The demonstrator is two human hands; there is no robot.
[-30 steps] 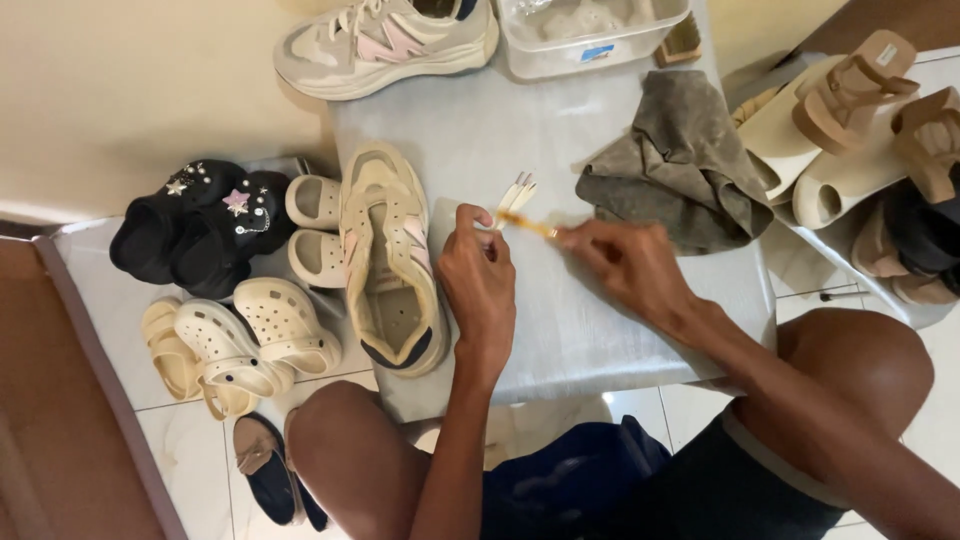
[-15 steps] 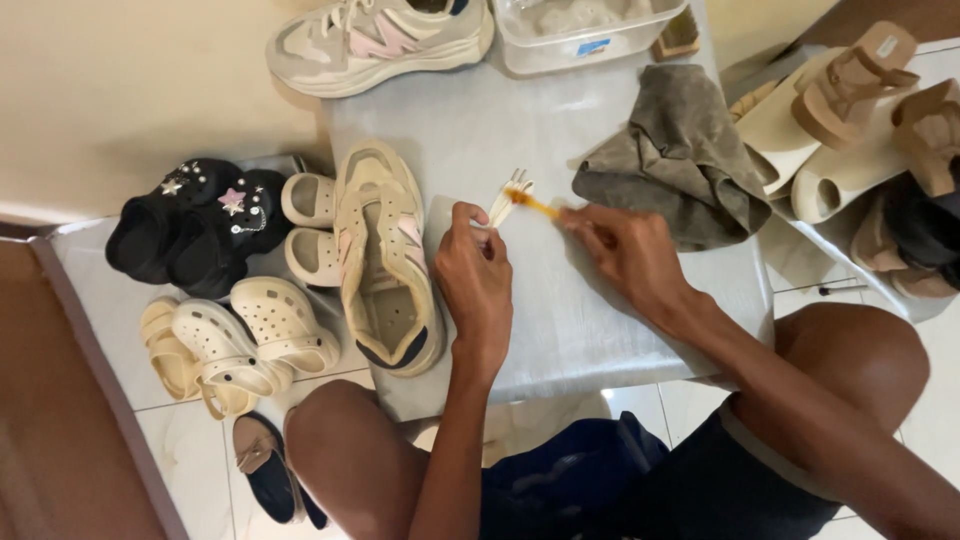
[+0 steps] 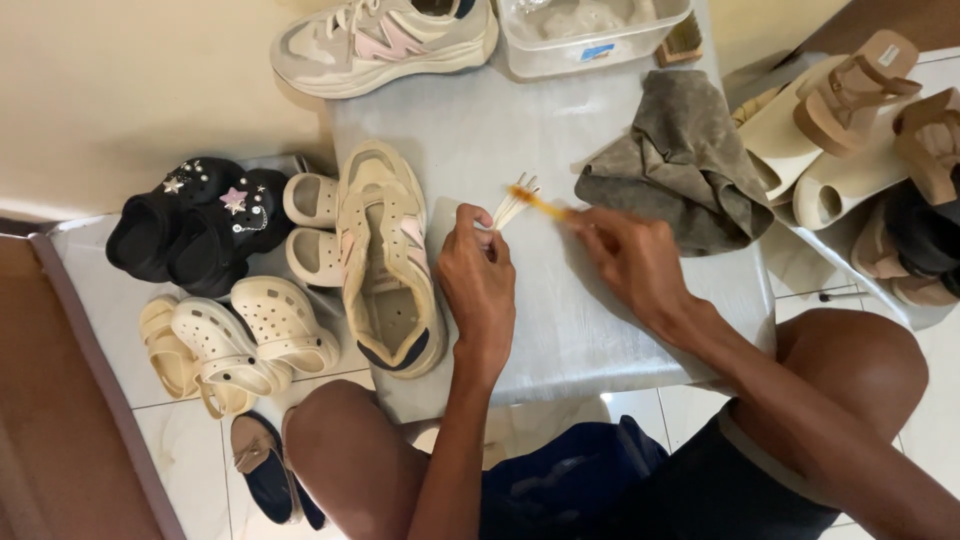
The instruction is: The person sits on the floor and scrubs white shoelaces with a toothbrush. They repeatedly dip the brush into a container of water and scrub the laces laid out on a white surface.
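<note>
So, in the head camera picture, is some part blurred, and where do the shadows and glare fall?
Head view: the right hand and its small orange brush are smeared by motion; the left hand, pinching pale shoelaces, is sharper. Soft shadows lie beside the beige sneaker on the grey table. No strong glare; lighting is even and warm.

Brush (image 3: pixel 535 200) further along the laces (image 3: pixel 510 208)

On the worktop (image 3: pixel 590 330), a sneaker (image 3: pixel 385 260) lies left, a cloth (image 3: pixel 680 165) right, a tub (image 3: pixel 590 35) far; clogs (image 3: pixel 250 330) sit on the floor left.
</note>
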